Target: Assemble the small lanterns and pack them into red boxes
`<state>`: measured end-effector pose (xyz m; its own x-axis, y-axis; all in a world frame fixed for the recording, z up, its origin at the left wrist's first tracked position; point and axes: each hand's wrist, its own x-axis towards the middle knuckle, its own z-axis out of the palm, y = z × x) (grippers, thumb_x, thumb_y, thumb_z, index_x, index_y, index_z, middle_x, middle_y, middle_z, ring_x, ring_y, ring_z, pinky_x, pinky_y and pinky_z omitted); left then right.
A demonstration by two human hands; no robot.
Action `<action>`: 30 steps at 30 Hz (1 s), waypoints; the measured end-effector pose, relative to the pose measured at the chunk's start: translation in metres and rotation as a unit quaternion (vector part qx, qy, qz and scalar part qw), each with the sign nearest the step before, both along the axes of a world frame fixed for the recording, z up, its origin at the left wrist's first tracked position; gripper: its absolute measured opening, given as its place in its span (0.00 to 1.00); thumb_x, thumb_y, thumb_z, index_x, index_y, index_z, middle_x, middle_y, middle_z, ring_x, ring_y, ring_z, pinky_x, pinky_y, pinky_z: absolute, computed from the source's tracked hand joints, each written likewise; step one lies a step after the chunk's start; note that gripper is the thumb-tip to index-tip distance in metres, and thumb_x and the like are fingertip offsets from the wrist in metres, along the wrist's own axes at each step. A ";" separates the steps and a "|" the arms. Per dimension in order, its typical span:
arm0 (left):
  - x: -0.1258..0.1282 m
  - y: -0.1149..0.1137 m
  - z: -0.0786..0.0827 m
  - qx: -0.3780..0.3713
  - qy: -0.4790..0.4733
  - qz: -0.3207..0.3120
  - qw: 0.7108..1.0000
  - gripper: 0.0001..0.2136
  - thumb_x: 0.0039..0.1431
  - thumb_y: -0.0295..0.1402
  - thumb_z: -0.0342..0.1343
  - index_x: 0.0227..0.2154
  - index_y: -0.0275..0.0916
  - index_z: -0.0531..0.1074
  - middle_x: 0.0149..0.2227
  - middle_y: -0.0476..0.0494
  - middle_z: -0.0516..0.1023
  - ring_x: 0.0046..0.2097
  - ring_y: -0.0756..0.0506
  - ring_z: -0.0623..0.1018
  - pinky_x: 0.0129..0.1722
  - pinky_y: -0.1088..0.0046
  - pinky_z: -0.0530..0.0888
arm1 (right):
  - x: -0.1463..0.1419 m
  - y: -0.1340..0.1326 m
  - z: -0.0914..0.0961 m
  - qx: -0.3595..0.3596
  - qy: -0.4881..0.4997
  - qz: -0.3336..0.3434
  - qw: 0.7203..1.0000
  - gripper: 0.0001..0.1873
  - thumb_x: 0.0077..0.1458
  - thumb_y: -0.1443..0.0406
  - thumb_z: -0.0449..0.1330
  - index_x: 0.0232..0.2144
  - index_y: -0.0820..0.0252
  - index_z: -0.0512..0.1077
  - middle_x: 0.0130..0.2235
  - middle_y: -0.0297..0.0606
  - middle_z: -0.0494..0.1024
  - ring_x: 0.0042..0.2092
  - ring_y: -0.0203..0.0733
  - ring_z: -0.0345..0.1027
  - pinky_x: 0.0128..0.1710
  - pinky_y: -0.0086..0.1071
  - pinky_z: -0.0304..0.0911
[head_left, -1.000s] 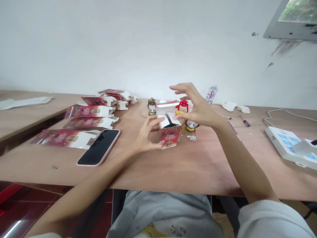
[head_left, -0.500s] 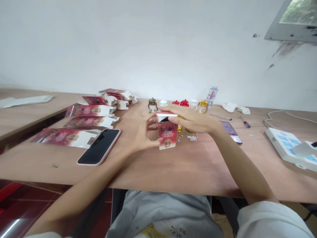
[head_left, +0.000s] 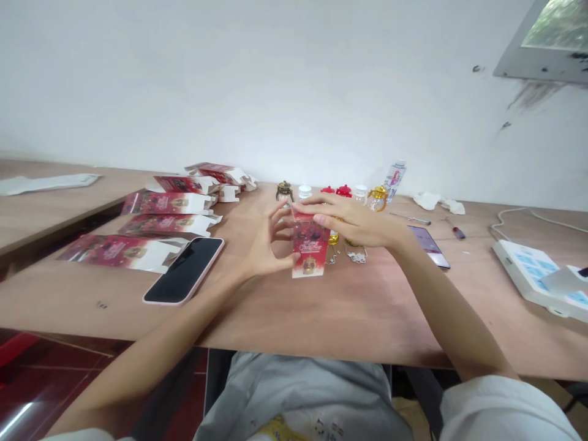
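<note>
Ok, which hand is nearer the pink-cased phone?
Left. The left hand grips the red box just right of the phone; the right hand lies on the box top, farther right.

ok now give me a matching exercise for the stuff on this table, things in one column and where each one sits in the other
Things
1. red box
2. pink-cased phone
3. flat cartons
4. small lanterns

Places
a. lying screen up, beside the flat cartons
b. in a row behind the hands, near the wall
c. upright between the left hand and the right hand
d. spread out on the left part of the table

Pairs: 1-c, 2-a, 3-d, 4-b
</note>
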<state>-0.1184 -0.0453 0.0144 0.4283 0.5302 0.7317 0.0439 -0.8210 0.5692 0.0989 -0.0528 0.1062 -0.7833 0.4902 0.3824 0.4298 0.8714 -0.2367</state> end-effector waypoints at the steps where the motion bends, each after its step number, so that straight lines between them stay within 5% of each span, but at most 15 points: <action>1: -0.001 0.000 0.000 -0.002 0.001 0.004 1.000 0.42 0.49 0.38 0.63 0.62 0.51 0.43 0.61 0.32 0.56 0.54 0.37 0.72 0.43 0.60 0.77 | -0.001 -0.001 -0.001 0.006 -0.007 -0.007 1.000 0.23 0.65 0.55 0.43 0.59 0.46 0.60 0.60 0.38 0.65 0.60 0.44 0.58 0.59 0.45 0.55; 7: -0.002 0.001 0.004 -0.014 0.011 0.016 1.000 0.42 0.52 0.40 0.61 0.63 0.52 0.40 0.62 0.32 0.55 0.54 0.37 0.72 0.44 0.57 0.76 | -0.006 -0.001 -0.011 0.043 -0.021 -0.053 0.997 0.30 0.58 0.51 0.54 0.61 0.45 0.57 0.58 0.43 0.65 0.57 0.50 0.61 0.56 0.49 0.58; 10: -0.004 0.007 0.005 0.009 -0.025 0.048 0.999 0.37 0.57 0.45 0.55 0.63 0.50 0.39 0.62 0.33 0.56 0.56 0.39 0.69 0.49 0.55 0.73 | -0.002 0.012 0.005 0.071 0.020 -0.049 0.996 0.29 0.58 0.52 0.55 0.60 0.45 0.59 0.54 0.42 0.67 0.52 0.48 0.64 0.54 0.46 0.61; 15: -0.019 0.032 -0.005 0.008 -0.124 0.226 0.966 0.25 0.62 0.44 0.46 0.59 0.42 0.49 0.58 0.33 0.62 0.57 0.40 0.68 0.54 0.53 0.67 | -0.005 0.088 0.065 0.166 0.116 -0.130 0.971 0.40 0.52 0.53 0.60 0.63 0.50 0.51 0.54 0.45 0.65 0.56 0.55 0.58 0.56 0.50 0.57; 18: -0.023 0.040 -0.021 -0.045 -0.059 0.345 0.936 0.21 0.58 0.39 0.50 0.53 0.36 0.57 0.52 0.33 0.66 0.54 0.39 0.69 0.53 0.53 0.66 | -0.026 0.155 0.083 0.158 0.115 -0.217 0.956 0.47 0.51 0.56 0.62 0.65 0.57 0.43 0.58 0.50 0.60 0.59 0.59 0.54 0.58 0.54 0.53; 23: -0.012 0.033 -0.039 -0.083 0.201 0.414 0.884 0.17 0.56 0.34 0.49 0.48 0.31 0.62 0.48 0.30 0.69 0.52 0.34 0.68 0.52 0.51 0.64 | -0.080 0.233 0.061 0.060 0.032 -0.309 0.949 0.50 0.46 0.62 0.66 0.64 0.66 0.43 0.60 0.55 0.58 0.61 0.62 0.51 0.60 0.54 0.49; 30: -0.001 0.021 -0.044 -0.093 0.405 0.356 0.837 0.13 0.58 0.36 0.47 0.43 0.32 0.64 0.48 0.30 0.68 0.50 0.35 0.67 0.48 0.55 0.65 | -0.131 0.267 0.014 -0.062 -0.017 -0.335 0.940 0.46 0.40 0.64 0.70 0.59 0.63 0.55 0.59 0.55 0.58 0.54 0.54 0.63 0.48 0.42 0.66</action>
